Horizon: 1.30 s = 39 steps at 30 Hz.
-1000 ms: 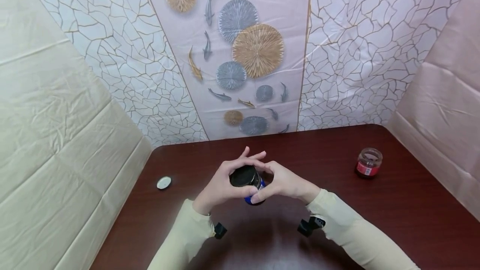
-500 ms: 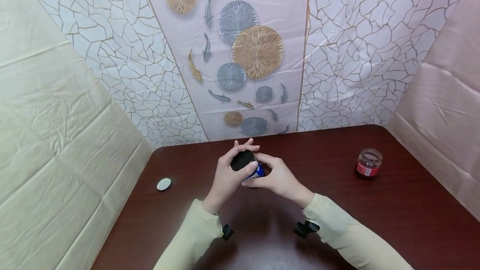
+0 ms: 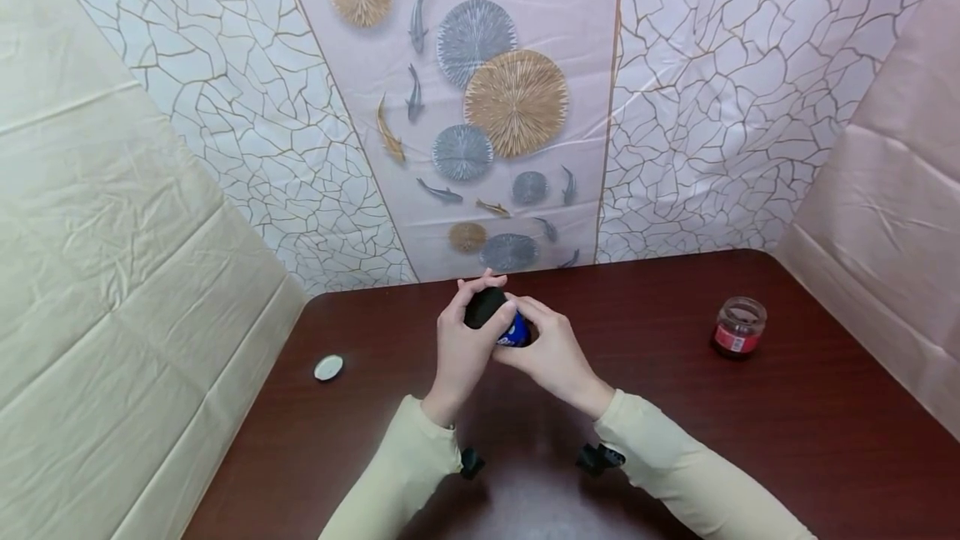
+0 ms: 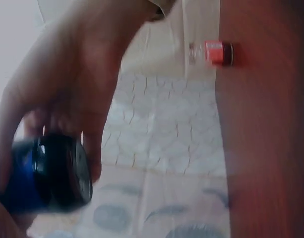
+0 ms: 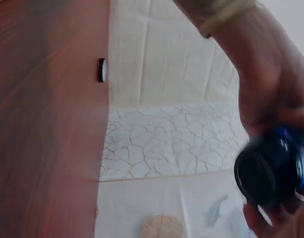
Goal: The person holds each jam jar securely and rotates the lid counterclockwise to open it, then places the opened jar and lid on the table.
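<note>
Above the table, both hands hold a dark jar with a blue label [image 3: 514, 332]. My left hand [image 3: 467, 352] grips its black lid [image 3: 484, 307], thumb along the near edge and fingers around the far side. My right hand [image 3: 557, 354] grips the labelled body from the right. The jar leans, its lid facing up and left. In the left wrist view, the jar [image 4: 57, 173] appears blurred with its dark, shiny end past the fingers. The right wrist view also catches that dark end of the jar [image 5: 266, 171], beside the fingers.
A small round lid, pale side up [image 3: 327, 367], lies at the left of the dark red table [image 3: 630, 298]. At the right stands a lidless glass jar with a red label [image 3: 738, 327]. Patterned cloth walls [image 3: 690, 107] enclose the table's back and sides.
Both hands have carried the jar away from me, up in the head view. The left fingers have drawn in around the lid, and more of the blue label's top side shows.
</note>
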Motion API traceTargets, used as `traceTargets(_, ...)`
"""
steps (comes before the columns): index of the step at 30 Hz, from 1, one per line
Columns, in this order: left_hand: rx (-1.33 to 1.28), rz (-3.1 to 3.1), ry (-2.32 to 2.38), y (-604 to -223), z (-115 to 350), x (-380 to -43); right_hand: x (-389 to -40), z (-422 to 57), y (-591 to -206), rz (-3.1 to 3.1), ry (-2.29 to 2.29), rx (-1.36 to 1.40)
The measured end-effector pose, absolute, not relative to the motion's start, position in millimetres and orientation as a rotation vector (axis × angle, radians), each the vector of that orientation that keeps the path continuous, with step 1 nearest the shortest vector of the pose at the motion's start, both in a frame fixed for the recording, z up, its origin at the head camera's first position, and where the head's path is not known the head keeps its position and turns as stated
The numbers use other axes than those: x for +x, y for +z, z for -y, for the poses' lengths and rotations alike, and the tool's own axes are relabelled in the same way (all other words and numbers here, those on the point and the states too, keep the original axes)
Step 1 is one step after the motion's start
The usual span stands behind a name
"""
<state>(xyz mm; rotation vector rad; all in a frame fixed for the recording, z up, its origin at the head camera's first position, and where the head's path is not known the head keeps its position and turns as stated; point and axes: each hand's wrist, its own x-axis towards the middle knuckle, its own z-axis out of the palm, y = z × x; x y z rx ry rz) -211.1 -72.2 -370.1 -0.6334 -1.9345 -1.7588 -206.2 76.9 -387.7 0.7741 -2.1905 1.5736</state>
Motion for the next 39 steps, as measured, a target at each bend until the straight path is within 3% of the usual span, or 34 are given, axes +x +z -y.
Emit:
traceTargets(11, -1.513, 2.027, -1.626, -349.7, 103.5, -203.3, -207.4, -105.2, -370.3, 2.353, 2.055, 1.320)
traceTargets(15, -1.701, 2.031, -1.578, -342.6, 105.8, -196.9, -205.8, -106.3, -369.4, 2.302, 2.094, 1.555)
traceTargets(18, -1.655, 2.023, -1.604, -343.7, 104.5, -194.1, -203.6, -104.5, -368.1, 2.274, 2.109, 1.587)
traceTargets(39, -1.066, 1.882, -1.778, -364.0, 86.9, -202.3, -195.6, -87.2, -378.9, 2.164, 1.783, 1.035)
